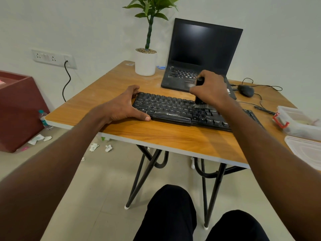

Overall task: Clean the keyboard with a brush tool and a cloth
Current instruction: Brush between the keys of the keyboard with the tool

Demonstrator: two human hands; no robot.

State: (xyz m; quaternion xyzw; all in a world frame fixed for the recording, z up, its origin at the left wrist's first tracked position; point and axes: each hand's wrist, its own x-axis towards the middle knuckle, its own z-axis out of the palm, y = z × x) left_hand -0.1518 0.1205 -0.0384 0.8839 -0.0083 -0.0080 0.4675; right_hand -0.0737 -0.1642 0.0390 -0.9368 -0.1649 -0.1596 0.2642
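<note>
Pale walls and a tiled floor littered with crumpled paper scraps frame a wooden worktop (156, 136) on black folding legs, where a black keyboard (173, 108) lies near the front edge, just before an open laptop (199, 54) with a dark screen. Its long axis runs left to right across the worktop, slanting a little toward the viewer at its right end, with the keys facing up and the space-bar row toward the person. Holding the keyboard's left end is the left hand (125, 105), thumb along the front edge and fingers (134, 88) curled over the back corner. Over the middle of the keys, the right hand (210, 89) is wrapped round the black handle of a brush tool (199, 94), which stands roughly upright with its bristles down on the keys (whether they press hard or only graze is not clear). By my reading the job is in its brushing stage: the bristles sit about midway along the rows, so part of the board may be swept and part not, though no dust shows either way at this range. A cloth cannot be made out anywhere, so the wiping appears not yet begun. A potted plant (145, 61) stands at the back, a mouse (245, 90) with trailing cable sits to the right, and clear plastic containers (298, 122) occupy the right edge.
</note>
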